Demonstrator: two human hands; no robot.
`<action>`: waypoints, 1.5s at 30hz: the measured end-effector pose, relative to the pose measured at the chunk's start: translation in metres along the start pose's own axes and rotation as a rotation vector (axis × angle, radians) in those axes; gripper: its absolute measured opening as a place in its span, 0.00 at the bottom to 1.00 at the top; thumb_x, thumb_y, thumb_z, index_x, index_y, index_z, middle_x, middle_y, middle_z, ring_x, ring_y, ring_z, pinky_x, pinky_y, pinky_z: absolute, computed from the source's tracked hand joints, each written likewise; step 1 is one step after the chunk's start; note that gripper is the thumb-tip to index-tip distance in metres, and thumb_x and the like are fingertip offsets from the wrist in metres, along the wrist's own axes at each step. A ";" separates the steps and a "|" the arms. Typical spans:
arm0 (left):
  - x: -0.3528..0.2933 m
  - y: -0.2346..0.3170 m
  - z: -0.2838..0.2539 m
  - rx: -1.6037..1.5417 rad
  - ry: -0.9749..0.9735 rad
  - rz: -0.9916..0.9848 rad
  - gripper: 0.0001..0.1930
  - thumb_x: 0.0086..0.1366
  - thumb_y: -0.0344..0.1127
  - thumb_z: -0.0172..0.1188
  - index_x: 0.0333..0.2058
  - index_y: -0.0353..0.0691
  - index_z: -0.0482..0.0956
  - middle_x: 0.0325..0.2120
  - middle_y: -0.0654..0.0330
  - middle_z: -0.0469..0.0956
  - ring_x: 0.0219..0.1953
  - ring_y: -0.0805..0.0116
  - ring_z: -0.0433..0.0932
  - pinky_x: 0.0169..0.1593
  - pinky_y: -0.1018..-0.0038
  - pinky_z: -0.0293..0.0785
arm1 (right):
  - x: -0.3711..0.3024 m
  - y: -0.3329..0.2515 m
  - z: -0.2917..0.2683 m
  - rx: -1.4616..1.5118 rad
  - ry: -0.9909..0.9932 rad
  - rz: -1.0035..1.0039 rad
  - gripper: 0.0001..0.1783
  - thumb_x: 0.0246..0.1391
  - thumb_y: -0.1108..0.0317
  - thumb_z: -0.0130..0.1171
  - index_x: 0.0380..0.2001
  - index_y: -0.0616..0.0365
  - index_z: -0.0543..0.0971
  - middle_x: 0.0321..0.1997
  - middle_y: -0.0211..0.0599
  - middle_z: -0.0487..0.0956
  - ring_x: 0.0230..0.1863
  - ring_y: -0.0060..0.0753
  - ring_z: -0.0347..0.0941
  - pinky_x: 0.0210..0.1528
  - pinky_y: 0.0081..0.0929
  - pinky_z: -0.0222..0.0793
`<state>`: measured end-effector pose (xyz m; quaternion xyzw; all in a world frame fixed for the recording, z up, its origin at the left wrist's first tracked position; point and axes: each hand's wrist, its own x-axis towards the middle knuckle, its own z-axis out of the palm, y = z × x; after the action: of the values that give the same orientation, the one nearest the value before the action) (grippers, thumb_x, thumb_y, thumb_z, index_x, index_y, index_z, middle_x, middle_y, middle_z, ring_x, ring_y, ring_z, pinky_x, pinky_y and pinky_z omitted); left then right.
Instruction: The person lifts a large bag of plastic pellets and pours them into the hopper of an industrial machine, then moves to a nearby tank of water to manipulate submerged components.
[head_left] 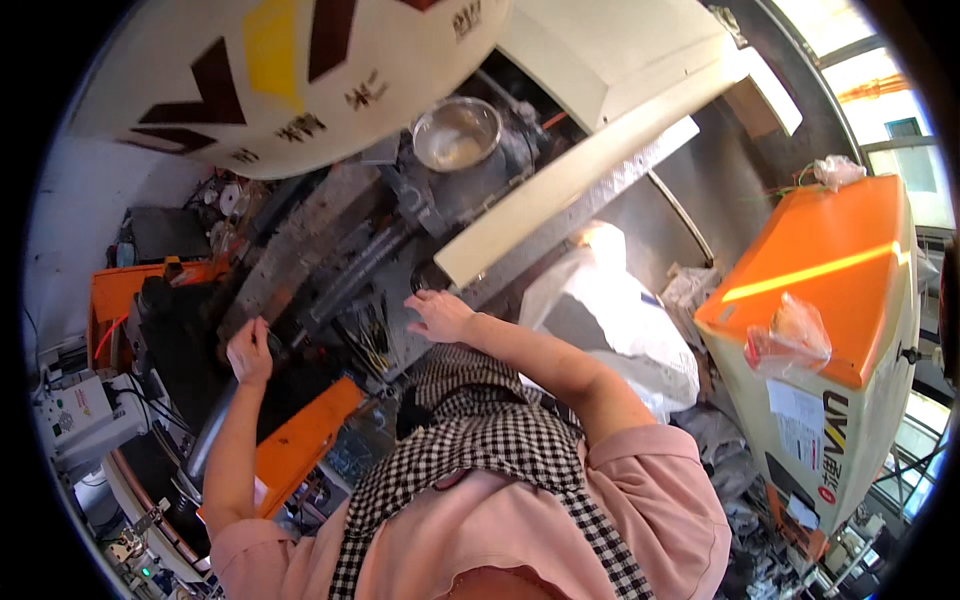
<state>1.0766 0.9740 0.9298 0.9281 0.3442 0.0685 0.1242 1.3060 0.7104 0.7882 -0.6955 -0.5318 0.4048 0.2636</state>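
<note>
Right hand (443, 316) near grimy metal machine (315, 235), orange-topped cabinet (830, 290) and windows (915, 175) rightward.

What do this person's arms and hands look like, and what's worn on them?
The left hand and right hand are ungloved, and the forearms bare. The pink sleeves are short, loose and plain, with hemmed edges. Anything on the right wrist is too small to make out.

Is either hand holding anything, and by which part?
Left hand: cannot be told; its curled fingers obscure any grip. Right hand: nothing visibly held; it is loosely open near the end of the long, straight cream panel.
</note>
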 end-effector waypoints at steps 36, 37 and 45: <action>-0.010 -0.006 0.010 0.093 0.237 -0.090 0.14 0.61 0.46 0.51 0.28 0.43 0.78 0.23 0.51 0.76 0.29 0.48 0.75 0.32 0.59 0.70 | -0.133 0.058 0.210 0.008 -0.766 -0.075 0.25 0.57 0.47 0.41 0.35 0.56 0.79 0.40 0.49 0.77 0.44 0.50 0.72 0.48 0.41 0.66; -0.009 -0.006 0.010 0.097 0.246 -0.083 0.14 0.61 0.46 0.52 0.29 0.44 0.79 0.23 0.52 0.77 0.29 0.49 0.75 0.32 0.60 0.71 | -0.135 0.060 0.216 0.013 -0.787 -0.042 0.26 0.57 0.47 0.41 0.35 0.57 0.79 0.40 0.49 0.77 0.44 0.50 0.72 0.48 0.41 0.66; -0.011 -0.008 0.008 0.214 0.224 -0.080 0.14 0.63 0.43 0.52 0.33 0.38 0.79 0.26 0.52 0.78 0.29 0.55 0.78 0.32 0.69 0.73 | -0.129 0.052 0.204 0.107 -0.882 -0.100 0.25 0.55 0.46 0.45 0.39 0.57 0.76 0.40 0.48 0.76 0.45 0.48 0.71 0.48 0.39 0.65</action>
<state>1.0651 0.9705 0.9193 0.9081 0.3981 0.1294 -0.0120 1.1473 0.5587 0.6748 -0.4154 -0.6045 0.6764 0.0666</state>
